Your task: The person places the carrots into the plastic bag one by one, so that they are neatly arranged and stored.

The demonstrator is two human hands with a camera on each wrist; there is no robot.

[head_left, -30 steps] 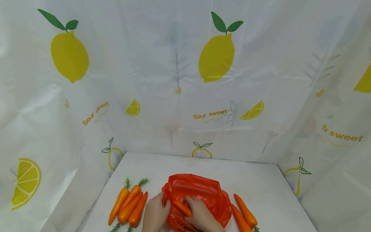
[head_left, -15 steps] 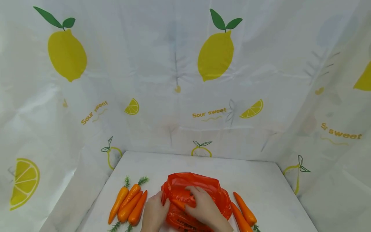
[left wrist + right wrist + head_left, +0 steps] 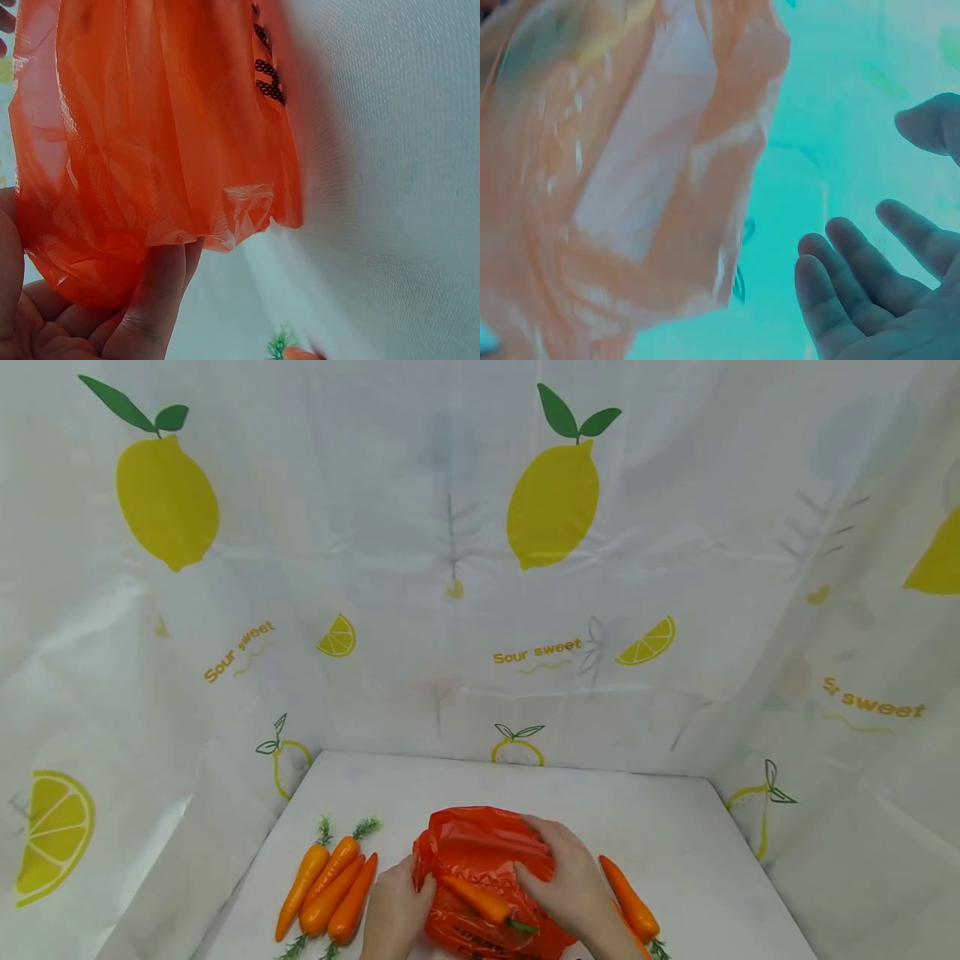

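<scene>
Backdrop: white curtain w/ lemon prints point(image 3: 552, 497) and "Sour sweet" lettering, hung round three sides of a white table point(image 3: 675, 827).
Bag: orange plastic bag point(image 3: 480, 860) at the near middle of the table, crumpled, mouth toward the person.
Left hand point(image 3: 393, 914): grips the bag's left edge; the left wrist view shows the plastic point(image 3: 157, 142) pinched betw. thumb and fingers point(image 3: 154, 300).
Right hand point(image 3: 573, 885): lies on the bag's right side, fingers relaxed and spread; the right wrist view shows fingers point(image 3: 855, 270) straight, nothing in the palm.
Loose carrot point(image 3: 480, 902): on the bag's front, green stub toward the right hand, no hand around it.
Change: 1 s ago the right hand lay over this carrot at the bag mouth; since then it has slid off to the right and let go, camera tipped slightly. Looks like the carrot is delivered to the bag.
Left pile: four carrots point(image 3: 330, 885) just beside the left hand.
Right pair: carrots point(image 3: 630, 897) partly behind the right hand.
</scene>
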